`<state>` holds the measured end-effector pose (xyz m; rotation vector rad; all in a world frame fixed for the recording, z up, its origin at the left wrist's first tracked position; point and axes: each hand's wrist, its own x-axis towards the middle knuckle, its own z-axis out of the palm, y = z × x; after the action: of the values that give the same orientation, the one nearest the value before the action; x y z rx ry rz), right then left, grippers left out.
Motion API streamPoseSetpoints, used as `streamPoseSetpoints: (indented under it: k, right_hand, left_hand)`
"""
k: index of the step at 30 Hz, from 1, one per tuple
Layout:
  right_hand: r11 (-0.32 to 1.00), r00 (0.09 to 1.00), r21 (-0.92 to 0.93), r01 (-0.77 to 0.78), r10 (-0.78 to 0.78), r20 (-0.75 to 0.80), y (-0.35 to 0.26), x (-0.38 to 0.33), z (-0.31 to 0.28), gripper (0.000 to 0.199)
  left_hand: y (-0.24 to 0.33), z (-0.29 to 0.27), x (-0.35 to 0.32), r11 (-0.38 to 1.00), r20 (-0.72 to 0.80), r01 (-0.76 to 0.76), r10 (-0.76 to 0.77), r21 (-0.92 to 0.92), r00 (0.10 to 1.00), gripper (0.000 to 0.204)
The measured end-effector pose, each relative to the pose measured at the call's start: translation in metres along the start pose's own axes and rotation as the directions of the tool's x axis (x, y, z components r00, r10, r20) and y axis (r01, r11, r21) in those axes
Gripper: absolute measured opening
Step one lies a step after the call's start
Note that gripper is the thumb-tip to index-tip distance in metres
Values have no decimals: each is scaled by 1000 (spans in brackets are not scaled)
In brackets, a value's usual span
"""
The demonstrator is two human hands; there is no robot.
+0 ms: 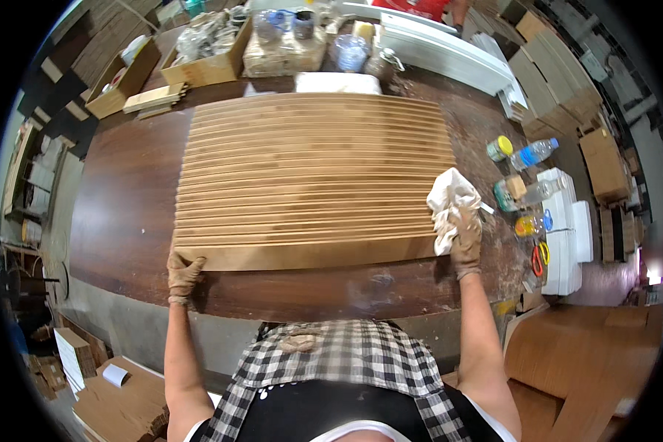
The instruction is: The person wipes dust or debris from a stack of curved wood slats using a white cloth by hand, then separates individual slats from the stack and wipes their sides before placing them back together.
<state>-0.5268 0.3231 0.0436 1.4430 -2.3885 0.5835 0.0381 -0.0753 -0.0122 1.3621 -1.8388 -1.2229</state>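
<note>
A wide row of narrow wooden boards [313, 177] lies on the dark brown table in front of me, their long edges running left to right. The nearest board shows its broad face toward me. My left hand [186, 275], in a brown-stained glove, is closed around the near left corner, thumb along that face. At the near right corner my right hand [465, 247], also gloved, grips a crumpled white cloth [453, 197]. Part of the cloth rests over the board ends. The right fingertips are partly hidden by the cloth.
Right of the boards stand a yellow-lidded jar [499, 148], several plastic bottles [534, 153] and red-and-yellow scissors [540, 258]. White panels [449, 51] lie at the back right. Open wooden boxes [206, 66] and wrapped bundles [283, 55] line the far edge. A person in red [412, 6] is beyond.
</note>
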Motion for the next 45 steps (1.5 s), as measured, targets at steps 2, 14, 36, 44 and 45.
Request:
streamPoseSetpoints:
  k: [2, 14, 36, 44, 45]
  right_hand:
    - [990, 987, 0, -142, 141, -74, 23, 5, -16, 39]
    - [638, 809, -596, -488, 587, -33, 57, -28, -85, 79]
    - [957, 754, 32, 289, -248, 608, -151, 91, -28, 118]
    - [938, 650, 122, 325, -315, 691, -144, 96, -26, 113]
    - [937, 618, 110, 331, -304, 725, -147, 96, -28, 112]
  left_hand:
    - [7, -3, -1, 1000, -23, -16, 16, -16, 1000, 67]
    - [113, 60, -35, 535, 128, -276, 297, 798, 946, 126]
    - [198, 109, -14, 442, 576, -635, 278, 634, 769, 111]
    - [193, 111, -3, 291, 700, -771, 325, 566, 636, 99]
    - [193, 110, -6, 316, 698, -777, 343, 544, 628, 97]
